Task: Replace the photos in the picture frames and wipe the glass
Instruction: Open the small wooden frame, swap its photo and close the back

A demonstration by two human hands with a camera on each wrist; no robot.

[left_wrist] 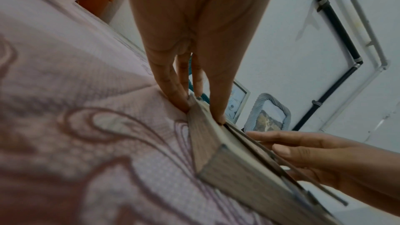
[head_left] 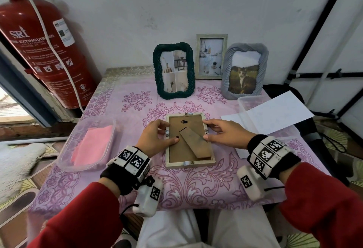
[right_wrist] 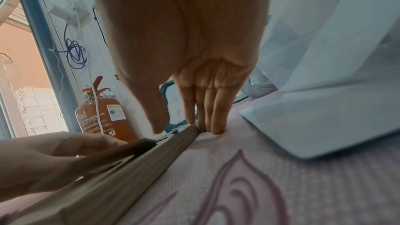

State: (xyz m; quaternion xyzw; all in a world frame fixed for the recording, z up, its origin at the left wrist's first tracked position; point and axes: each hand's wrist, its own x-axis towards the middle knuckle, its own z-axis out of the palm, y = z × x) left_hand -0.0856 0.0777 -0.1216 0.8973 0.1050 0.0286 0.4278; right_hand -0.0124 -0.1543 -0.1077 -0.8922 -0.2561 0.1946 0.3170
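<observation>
A pale wooden picture frame (head_left: 182,153) lies face down on the pink patterned tablecloth, brown backing up, with its stand flap (head_left: 196,143) lying across the back. My left hand (head_left: 157,135) touches its left side: straight fingers run along the outer edge (left_wrist: 216,151) and the thumb presses on the backing near the rim. Across from it, my right hand (head_left: 224,131) lies at the right side. Its fingers (right_wrist: 214,117) stand straight against the frame's outer edge (right_wrist: 129,168), tips on the cloth, thumb over the rim. A pink cloth (head_left: 92,145) lies in a clear tub.
Three frames stand at the back: a dark green one (head_left: 173,70), a pale wooden one (head_left: 211,56) and a grey one (head_left: 244,70) with a cat photo. White sheets (head_left: 275,112) lie over a clear tub (head_left: 245,102) at right. A red fire extinguisher (head_left: 43,51) leans at left.
</observation>
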